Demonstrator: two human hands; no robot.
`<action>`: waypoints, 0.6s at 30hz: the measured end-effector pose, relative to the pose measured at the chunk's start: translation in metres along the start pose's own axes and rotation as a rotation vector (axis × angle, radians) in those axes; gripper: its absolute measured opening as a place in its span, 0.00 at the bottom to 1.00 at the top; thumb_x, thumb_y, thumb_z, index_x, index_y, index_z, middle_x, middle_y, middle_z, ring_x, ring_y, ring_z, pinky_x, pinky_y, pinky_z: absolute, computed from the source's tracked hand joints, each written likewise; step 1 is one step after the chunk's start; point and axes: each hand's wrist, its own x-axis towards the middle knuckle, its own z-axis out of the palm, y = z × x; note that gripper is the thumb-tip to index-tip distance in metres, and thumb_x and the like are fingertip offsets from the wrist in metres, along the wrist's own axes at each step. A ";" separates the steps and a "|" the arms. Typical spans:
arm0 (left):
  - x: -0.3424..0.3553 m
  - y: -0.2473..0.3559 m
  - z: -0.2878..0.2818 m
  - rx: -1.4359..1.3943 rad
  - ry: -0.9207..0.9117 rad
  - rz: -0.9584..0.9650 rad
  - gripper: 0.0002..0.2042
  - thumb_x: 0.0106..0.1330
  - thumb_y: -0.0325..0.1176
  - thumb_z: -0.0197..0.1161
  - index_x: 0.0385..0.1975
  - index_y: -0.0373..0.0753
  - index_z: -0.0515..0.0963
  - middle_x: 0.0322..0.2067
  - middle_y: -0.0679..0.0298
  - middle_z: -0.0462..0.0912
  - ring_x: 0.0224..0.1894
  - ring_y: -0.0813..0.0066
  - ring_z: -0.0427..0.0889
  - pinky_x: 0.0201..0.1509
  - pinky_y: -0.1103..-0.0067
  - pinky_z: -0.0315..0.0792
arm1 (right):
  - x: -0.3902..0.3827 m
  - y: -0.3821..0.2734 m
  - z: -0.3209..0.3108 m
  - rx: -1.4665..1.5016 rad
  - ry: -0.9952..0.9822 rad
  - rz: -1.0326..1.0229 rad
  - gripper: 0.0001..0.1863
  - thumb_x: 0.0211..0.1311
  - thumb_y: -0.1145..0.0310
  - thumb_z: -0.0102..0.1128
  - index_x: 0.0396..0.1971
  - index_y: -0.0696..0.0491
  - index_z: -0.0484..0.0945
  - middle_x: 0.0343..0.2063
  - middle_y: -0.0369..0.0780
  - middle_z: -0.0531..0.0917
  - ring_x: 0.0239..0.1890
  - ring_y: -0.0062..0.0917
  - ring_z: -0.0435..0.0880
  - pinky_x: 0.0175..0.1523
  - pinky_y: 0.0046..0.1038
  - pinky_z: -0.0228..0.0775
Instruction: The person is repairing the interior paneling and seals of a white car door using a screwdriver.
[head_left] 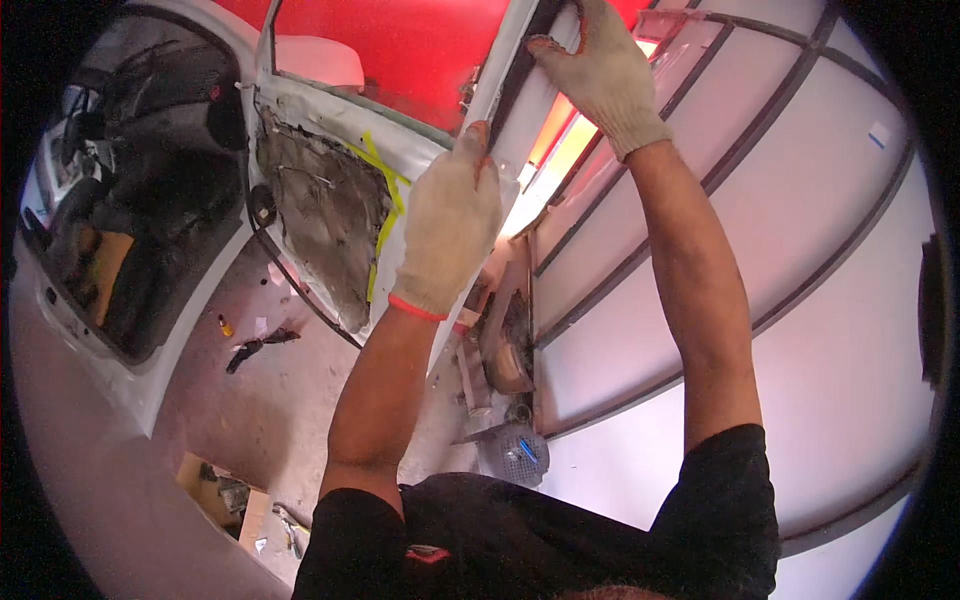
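Hands (447, 228) grip door edge (497, 75).

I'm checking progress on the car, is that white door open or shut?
Open. The door swings out from the car body, baring the cabin and its stripped inner face. Left hand and right hand grip its edge.

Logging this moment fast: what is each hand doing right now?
Left hand: gloved, closed on the edge of the white car door.
Right hand: gloved, gripping the same door edge higher up, fingers curled over it.
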 end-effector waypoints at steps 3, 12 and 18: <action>-0.007 -0.007 0.006 -0.029 0.004 -0.015 0.20 0.74 0.33 0.53 0.61 0.31 0.76 0.37 0.36 0.82 0.41 0.41 0.84 0.43 0.59 0.76 | -0.003 0.000 -0.002 -0.032 -0.024 0.016 0.47 0.58 0.65 0.70 0.76 0.52 0.57 0.67 0.50 0.73 0.68 0.43 0.73 0.73 0.35 0.67; -0.006 -0.005 0.007 -0.024 0.021 0.011 0.20 0.73 0.32 0.53 0.61 0.30 0.75 0.39 0.35 0.82 0.42 0.38 0.83 0.45 0.58 0.75 | -0.004 -0.015 -0.008 -0.024 -0.067 0.118 0.46 0.59 0.65 0.69 0.76 0.50 0.56 0.66 0.50 0.74 0.68 0.43 0.73 0.72 0.35 0.67; -0.004 -0.012 0.009 -0.008 0.029 0.044 0.19 0.72 0.33 0.52 0.57 0.30 0.76 0.36 0.37 0.83 0.39 0.39 0.84 0.45 0.52 0.75 | -0.020 -0.030 -0.008 -0.158 -0.216 0.180 0.51 0.58 0.61 0.70 0.79 0.47 0.51 0.65 0.53 0.73 0.63 0.48 0.78 0.66 0.40 0.74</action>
